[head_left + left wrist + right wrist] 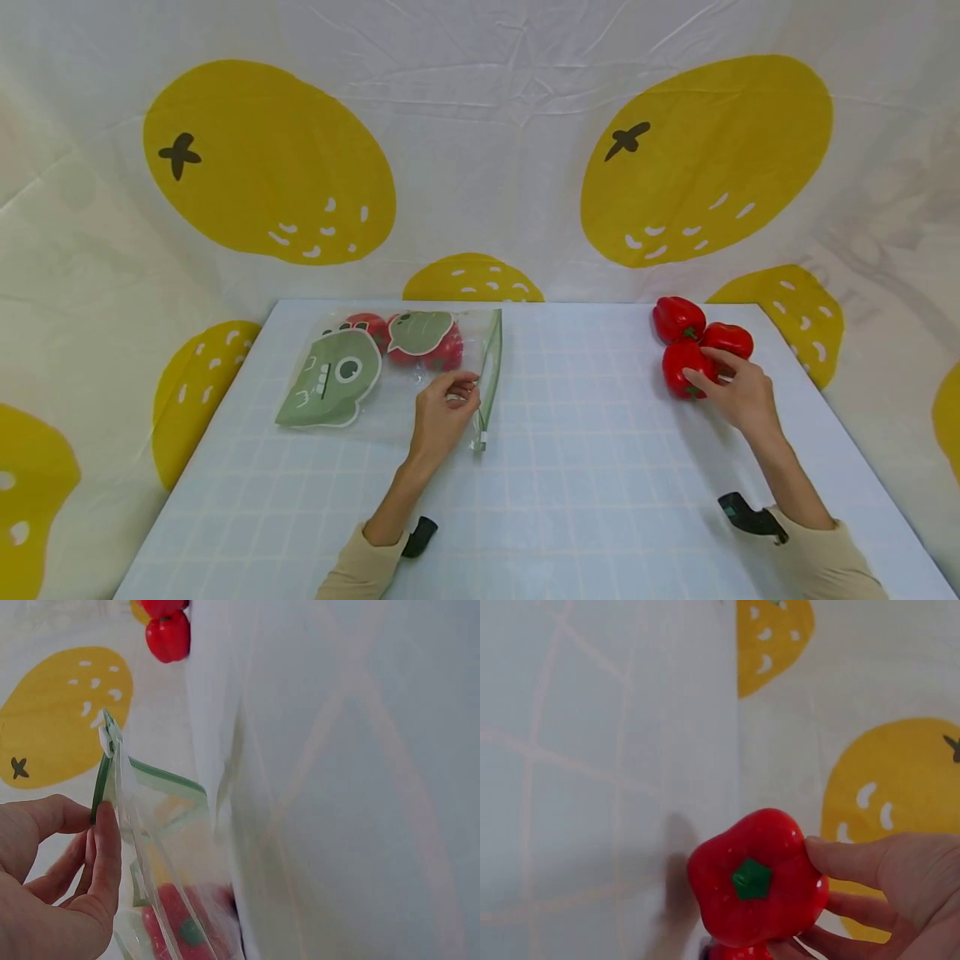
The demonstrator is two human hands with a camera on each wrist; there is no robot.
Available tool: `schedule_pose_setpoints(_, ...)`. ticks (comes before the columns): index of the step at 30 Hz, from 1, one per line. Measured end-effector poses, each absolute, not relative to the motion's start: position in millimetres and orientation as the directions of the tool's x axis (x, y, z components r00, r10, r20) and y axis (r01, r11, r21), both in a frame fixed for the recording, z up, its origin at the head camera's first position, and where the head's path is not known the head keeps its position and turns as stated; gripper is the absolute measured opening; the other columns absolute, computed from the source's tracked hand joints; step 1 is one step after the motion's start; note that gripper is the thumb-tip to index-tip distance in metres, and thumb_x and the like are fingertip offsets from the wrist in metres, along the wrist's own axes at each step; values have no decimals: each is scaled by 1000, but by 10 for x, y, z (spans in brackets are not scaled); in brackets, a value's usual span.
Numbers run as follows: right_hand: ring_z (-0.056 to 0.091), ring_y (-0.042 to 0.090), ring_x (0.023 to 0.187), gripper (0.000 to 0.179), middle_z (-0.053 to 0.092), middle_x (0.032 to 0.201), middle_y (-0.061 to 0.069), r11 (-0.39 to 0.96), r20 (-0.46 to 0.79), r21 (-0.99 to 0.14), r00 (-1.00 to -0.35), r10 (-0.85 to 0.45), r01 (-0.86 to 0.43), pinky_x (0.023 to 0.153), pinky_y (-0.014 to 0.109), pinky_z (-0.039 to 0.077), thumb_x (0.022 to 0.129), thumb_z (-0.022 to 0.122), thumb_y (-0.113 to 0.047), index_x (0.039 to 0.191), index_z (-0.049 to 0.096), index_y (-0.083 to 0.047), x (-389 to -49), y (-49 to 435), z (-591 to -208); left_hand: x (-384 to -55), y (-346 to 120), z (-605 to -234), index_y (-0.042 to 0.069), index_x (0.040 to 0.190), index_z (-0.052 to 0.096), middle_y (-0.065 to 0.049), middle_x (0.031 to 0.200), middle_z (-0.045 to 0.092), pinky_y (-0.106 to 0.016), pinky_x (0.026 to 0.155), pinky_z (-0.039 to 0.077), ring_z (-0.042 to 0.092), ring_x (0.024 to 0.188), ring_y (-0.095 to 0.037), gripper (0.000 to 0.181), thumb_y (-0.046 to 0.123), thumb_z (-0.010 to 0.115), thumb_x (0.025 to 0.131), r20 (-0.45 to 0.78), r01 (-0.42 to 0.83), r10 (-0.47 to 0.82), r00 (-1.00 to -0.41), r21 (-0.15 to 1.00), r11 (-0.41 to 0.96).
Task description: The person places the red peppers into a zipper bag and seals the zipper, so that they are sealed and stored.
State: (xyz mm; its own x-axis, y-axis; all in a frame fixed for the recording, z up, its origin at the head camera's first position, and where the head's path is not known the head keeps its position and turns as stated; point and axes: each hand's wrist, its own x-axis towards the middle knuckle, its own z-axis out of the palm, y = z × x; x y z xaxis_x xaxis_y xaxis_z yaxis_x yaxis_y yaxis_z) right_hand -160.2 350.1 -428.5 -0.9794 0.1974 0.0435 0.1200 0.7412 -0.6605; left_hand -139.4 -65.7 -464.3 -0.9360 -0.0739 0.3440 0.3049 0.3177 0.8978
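A clear zip bag (322, 400) with green dinosaur prints lies on the left of the table, its opening towards the right. Several red vegetables (444, 352) show through it, partly covered by the print. My left hand (444, 417) pinches the green zip edge (100, 784) between thumb and fingers, and the mouth gapes in the left wrist view. At the right, my right hand (742, 398) grips a red bell pepper (682, 369) with a green stem (751, 879), thumb on one side and fingers on the other. Two more red bell peppers (678, 318) sit right behind it.
The white table (585, 467) has a faint grid pattern. Behind it and at its sides hangs a pale cloth (480, 167) printed with large yellow fruit. A white slider (483, 437) sits at the near end of the bag's zip. Dark wrist cameras (750, 517) are strapped by both sleeves.
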Motion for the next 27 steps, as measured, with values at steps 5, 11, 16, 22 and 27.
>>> schedule_pose_setpoints(5,43,54,132,67,47,145,35,679,30,-723,-976,217,129,95,63,50,98,70,-30,150,45,4,-1636,3390,-4283,-1400,-661,-4650,1,100,76,-8,88,71,-25,70,60,68,78,-21,15,-4,72,87,356,315,-80,-931,896,313)
schedule_pose_setpoints(11,44,49,134,70,48,148,30,625,0,-765,-970,243,157,99,61,50,98,70,-35,154,44,-2,-1702,3234,-4269,-1399,-658,-4650,0,100,75,-8,88,71,-25,69,60,68,77,-22,15,-4,72,86,351,311,-84,-933,900,305)
schedule_pose_setpoints(16,46,45,133,69,50,147,27,598,-5,-787,-971,241,152,98,57,52,97,71,-34,154,45,-6,-1753,3111,-4253,-1394,-656,-4648,1,100,75,-8,88,71,-24,69,60,68,78,-21,16,-4,73,86,338,297,-88,-937,903,312)
schedule_pose_setpoints(22,45,42,135,70,49,150,23,568,-20,-810,-973,228,149,94,42,57,95,73,-37,155,46,-11,-1811,2997,-4259,-1397,-651,-4659,0,101,75,-8,88,71,-26,69,61,68,78,-22,15,-4,73,87,355,314,-87,-931,898,308)
schedule_pose_setpoints(27,44,38,138,73,47,154,18,518,-51,-841,-975,216,159,92,31,56,94,74,-40,156,45,-14,-1860,2879,-4257,-1396,-660,-4662,0,102,75,-8,89,71,-26,71,61,68,78,-21,14,-4,73,88,353,309,-89,-932,896,319)
